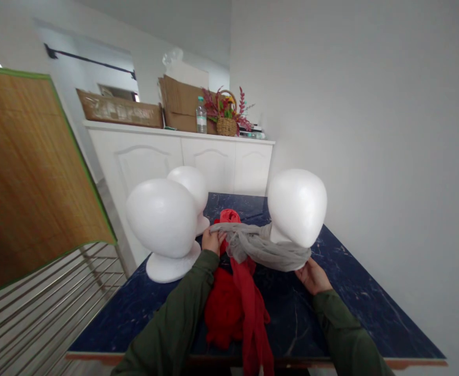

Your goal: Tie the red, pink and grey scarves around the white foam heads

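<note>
Item one: soft grey gauzy scarf [280, 256], passing around the neck of the smooth white foam head [297, 206] at the right of the blue marble-patterned table [363, 303]; its course behind the neck is hidden from my remote post.

Item two: left hand [212, 241], fingers pinched narrow on the scarf's left end.

Item three: right hand [314, 277], fingers curled at the scarf's right edge, close under the head; I cannot tell whether they grip cloth or steady the base.

Handling note: I would judge light, even tension best, the folds smoothed flat and the head kept from tipping, with the grey cloth lifted clear of the long red fabric strip [251, 300] beneath it.

Containers, on the white panelled cabinet [147, 162]: round woven wicker basket [226, 127], holding pink and yellow flowers [242, 107]; clear plastic bottle [201, 119], contents unclear; long low brown cardboard box [119, 109] and taller brown cardboard box [182, 99], interiors hidden from me.
</note>
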{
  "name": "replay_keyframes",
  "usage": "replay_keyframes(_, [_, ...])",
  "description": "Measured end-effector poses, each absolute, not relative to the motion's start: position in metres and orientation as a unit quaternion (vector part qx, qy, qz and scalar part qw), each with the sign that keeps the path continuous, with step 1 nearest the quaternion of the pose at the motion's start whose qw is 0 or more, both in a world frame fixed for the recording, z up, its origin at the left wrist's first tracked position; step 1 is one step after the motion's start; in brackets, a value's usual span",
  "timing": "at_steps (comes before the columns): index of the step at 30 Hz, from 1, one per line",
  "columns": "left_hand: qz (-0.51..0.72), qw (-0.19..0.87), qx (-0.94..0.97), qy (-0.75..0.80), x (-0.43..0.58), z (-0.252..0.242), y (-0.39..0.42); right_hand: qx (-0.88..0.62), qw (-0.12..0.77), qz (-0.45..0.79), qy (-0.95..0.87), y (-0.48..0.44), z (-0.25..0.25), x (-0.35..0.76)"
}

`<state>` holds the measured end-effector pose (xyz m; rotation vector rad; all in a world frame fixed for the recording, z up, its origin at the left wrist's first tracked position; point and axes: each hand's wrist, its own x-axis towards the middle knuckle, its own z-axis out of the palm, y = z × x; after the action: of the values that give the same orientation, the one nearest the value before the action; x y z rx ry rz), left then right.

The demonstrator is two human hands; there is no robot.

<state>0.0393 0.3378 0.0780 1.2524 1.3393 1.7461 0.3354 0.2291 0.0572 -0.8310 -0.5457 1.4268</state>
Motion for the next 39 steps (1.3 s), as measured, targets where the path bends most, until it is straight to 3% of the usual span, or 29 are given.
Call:
replay_keyframes(3, [0.677, 0.271, 0.476, 0.492, 0.035, 0.082, 0.335, -0.372, 0.624, 0.629, -0.276, 0.227, 0.057, 0.335])
replay_keyframes(9, [0.557, -0.003, 0.656, 0.509, 0.023, 0.095, 0.320, -0.383, 0.583, 0.647, -0.308, 0.217, 0.062, 0.336])
replay_keyframes(14, [0.461, -0.057, 0.695, 0.549, 0.022, 0.084, 0.325, -0.428, 0.583, 0.599, -0.345, 0.204, 0.065, 0.347])
replay_keyframes(19, [0.395, -0.012, 0.693, 0.602, 0.023, 0.065, 0.336, -0.448, 0.579, 0.581, -0.355, 0.190, 0.062, 0.350])
replay_keyframes(24, [0.378, 0.022, 0.668, 0.640, 0.025, 0.087, 0.325, -0.433, 0.566, 0.601, -0.362, 0.186, 0.059, 0.345])
replay_keyframes(29, [0.450, -0.001, 0.753, 0.480, 0.047, 0.119, 0.283, -0.426, 0.539, 0.640, -0.343, 0.189, 0.055, 0.342])
replay_keyframes(33, [0.430, 0.149, 0.843, 0.287, 0.084, 0.110, 0.247, -0.409, 0.515, 0.657, -0.369, 0.189, 0.053, 0.338])
replay_keyframes(39, [0.412, 0.335, 0.815, 0.232, 0.115, 0.095, 0.232, -0.424, 0.517, 0.631, -0.394, 0.187, 0.056, 0.331])
